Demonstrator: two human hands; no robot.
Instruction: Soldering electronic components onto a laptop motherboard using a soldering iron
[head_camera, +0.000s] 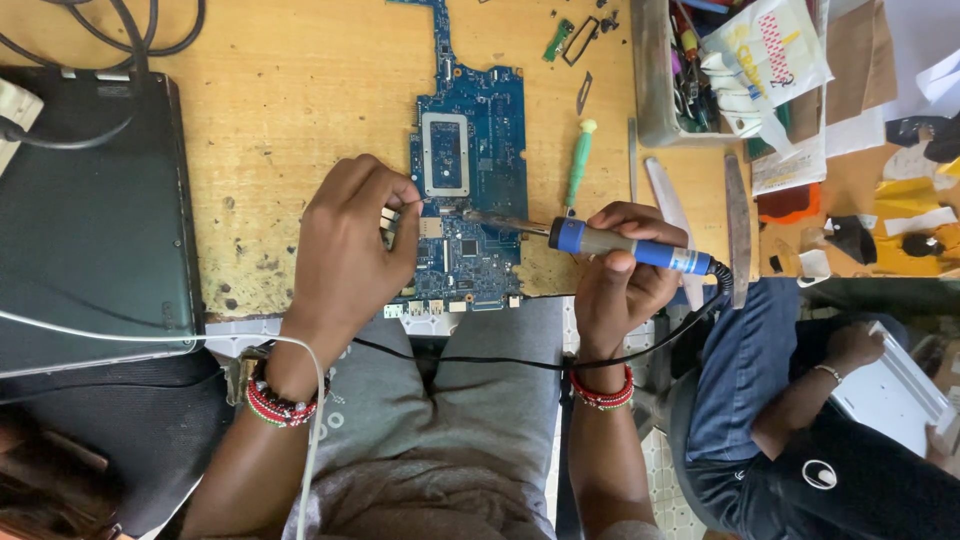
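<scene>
A blue laptop circuit board (470, 150) lies on the wooden workbench (300, 90), its lower edge at the bench's front. My left hand (350, 245) rests on the board's left edge, fingers pinched together over a small part that I cannot make out. My right hand (620, 270) grips a blue-handled soldering iron (610, 245). Its metal tip points left and touches the board near the middle, just right of my left fingertips. The iron's black cord runs down across my lap.
A closed dark laptop (90, 210) lies at the left with cables over it. A green-handled screwdriver (578, 160) and flat pry tools (738, 220) lie right of the board. A cluttered tray (655, 90) stands at back right. Another person (800, 420) sits at my right.
</scene>
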